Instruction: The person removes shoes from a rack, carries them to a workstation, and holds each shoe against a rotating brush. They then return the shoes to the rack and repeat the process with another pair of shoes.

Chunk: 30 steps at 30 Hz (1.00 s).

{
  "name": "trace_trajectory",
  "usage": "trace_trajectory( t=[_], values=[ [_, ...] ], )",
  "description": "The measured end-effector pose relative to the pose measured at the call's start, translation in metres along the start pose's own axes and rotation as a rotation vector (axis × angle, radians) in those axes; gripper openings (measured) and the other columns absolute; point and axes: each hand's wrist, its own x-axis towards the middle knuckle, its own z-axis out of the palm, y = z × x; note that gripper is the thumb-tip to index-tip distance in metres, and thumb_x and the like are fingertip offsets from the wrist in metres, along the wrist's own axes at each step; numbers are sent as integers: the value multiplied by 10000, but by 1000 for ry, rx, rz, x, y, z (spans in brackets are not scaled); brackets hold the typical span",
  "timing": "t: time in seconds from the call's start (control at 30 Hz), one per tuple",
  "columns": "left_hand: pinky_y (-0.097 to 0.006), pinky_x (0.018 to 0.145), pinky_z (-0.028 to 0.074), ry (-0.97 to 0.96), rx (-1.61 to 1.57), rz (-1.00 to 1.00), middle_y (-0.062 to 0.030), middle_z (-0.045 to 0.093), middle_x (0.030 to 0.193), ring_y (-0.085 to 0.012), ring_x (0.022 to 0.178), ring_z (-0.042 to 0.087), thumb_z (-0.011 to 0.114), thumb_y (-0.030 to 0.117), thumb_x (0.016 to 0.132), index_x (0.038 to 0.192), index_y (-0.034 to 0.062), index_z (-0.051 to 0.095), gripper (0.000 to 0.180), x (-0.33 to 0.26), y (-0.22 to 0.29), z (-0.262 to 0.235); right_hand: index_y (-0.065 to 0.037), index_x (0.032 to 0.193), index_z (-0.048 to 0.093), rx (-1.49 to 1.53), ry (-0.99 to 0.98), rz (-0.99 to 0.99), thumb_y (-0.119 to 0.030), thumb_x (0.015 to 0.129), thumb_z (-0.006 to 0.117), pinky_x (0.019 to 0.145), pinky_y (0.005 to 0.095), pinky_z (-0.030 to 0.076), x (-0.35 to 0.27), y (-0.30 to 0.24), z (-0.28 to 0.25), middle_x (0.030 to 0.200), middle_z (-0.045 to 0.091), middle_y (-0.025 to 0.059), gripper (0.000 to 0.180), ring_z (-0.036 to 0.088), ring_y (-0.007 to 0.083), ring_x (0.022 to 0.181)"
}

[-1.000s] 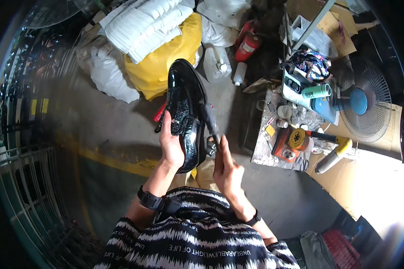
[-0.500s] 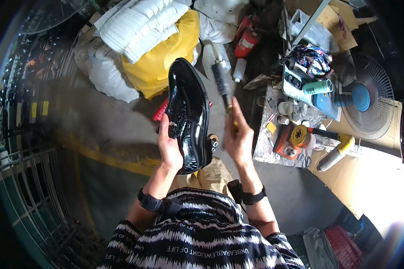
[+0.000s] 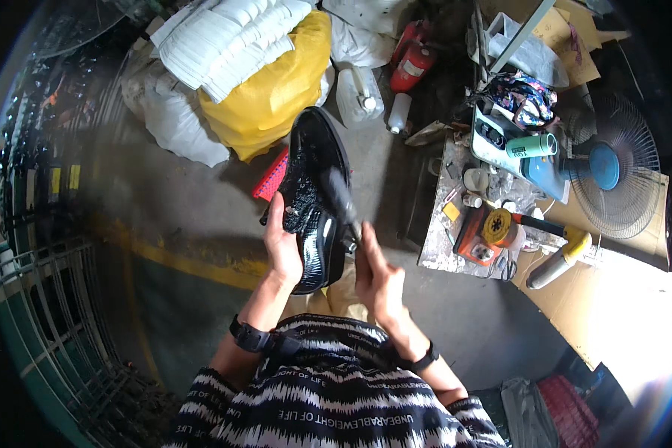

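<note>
A glossy black shoe (image 3: 317,216) is held toe-away in my left hand (image 3: 282,250), closed round its left side near the heel, thumb on the upper. My right hand (image 3: 381,276) is closed on the handle of a dark brush (image 3: 339,196). The brush is smeared by motion; its head lies over the right side of the shoe's upper, and whether it touches cannot be told. A small metal part (image 3: 349,240) shows at the shoe's right edge, partly hidden.
Beyond the shoe lie a red perforated basket (image 3: 271,175), a yellow sack (image 3: 276,93), a white jug (image 3: 360,97) and a red fire extinguisher (image 3: 413,67). At right stand a cluttered workbench (image 3: 444,246), a power tool (image 3: 560,261) and a fan (image 3: 612,164). Metal racks (image 3: 60,313) line the left.
My right hand has come left and nearer to me, bringing the brush from beside the shoe to over its upper. The shoe has shifted slightly, still in my left hand.
</note>
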Motion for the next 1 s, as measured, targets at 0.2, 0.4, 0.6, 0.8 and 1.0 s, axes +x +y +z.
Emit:
trace_trajectory(
  t=[0.2, 0.4, 0.6, 0.8, 1.0],
  values=[
    [-372, 752, 507, 53, 127, 9, -104, 601, 1027, -238, 837, 609, 358, 427, 896, 1158, 37, 491, 489, 4, -4, 2, -70, 1249, 447, -45, -54, 135, 35, 789, 541, 579, 269, 492, 34, 7, -7, 825, 591, 239, 481, 646, 177, 729],
    [-375, 706, 521, 20, 100, -71, -103, 605, 1008, -228, 818, 613, 371, 420, 895, 1122, 35, 513, 468, 5, -5, 5, -130, 1265, 436, -59, 23, -54, -17, 766, 594, 438, 307, 436, 24, 30, -9, 629, 547, 169, 535, 565, 270, 483],
    [-359, 713, 519, 147, 58, -3, -98, 607, 1009, -222, 815, 617, 372, 389, 905, 1138, 28, 502, 449, 4, -11, 13, -51, 1247, 434, 40, -61, 15, 31, 783, 562, 655, 269, 489, 3, 27, -8, 976, 572, 245, 489, 624, 242, 850],
    [-363, 849, 463, 58, 138, 38, -107, 584, 1068, -212, 951, 580, 363, 400, 906, 1171, 13, 474, 482, 2, -17, 10, -131, 1284, 414, 150, 156, 87, -17, 818, 533, 442, 217, 362, 72, 38, -39, 674, 552, 130, 494, 406, 67, 495],
    [-364, 842, 465, -49, 67, -116, -104, 575, 1080, -213, 945, 581, 362, 432, 897, 1172, 21, 472, 507, 21, -11, -3, -108, 1263, 438, 93, -2, -128, -10, 777, 578, 503, 296, 459, 10, 37, -16, 600, 538, 161, 515, 546, 237, 468]
  ],
)
